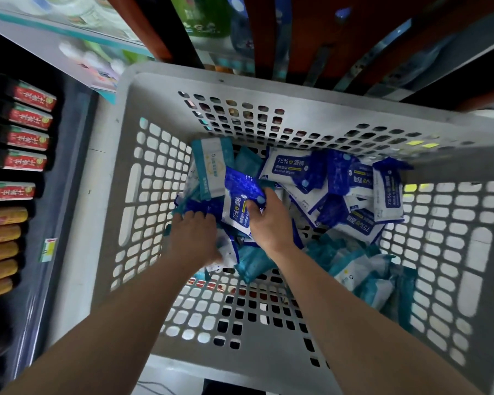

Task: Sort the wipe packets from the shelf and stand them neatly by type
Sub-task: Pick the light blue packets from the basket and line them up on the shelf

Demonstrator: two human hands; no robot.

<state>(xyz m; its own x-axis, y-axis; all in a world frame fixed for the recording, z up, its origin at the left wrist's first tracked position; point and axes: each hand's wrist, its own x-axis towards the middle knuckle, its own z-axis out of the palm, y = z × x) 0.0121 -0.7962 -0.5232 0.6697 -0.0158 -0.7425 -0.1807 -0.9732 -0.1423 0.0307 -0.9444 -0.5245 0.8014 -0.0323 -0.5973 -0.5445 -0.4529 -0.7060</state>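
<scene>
Both my arms reach down into a grey perforated plastic basket [154,115] holding several wipe packets. My right hand [268,220] grips a blue-and-white 75% alcohol wipe packet [238,201], thumb on its front, lifted at the basket's left middle. My left hand [196,235] presses down among blue packets and teal packets at the left, fingers curled; what it grips is hidden. More blue alcohol packets [351,192] lie heaped at the right back. Teal-and-white packets [365,275] lie at the right front, and one teal-and-white packet [211,166] stands against the back left.
A dark shelf at the left carries rows of red-labelled bottles [29,138] and yellow-labelled bottles [0,240]. Beyond the basket are blurred shelf goods, a green bottle [208,15] and orange-brown uprights [268,32].
</scene>
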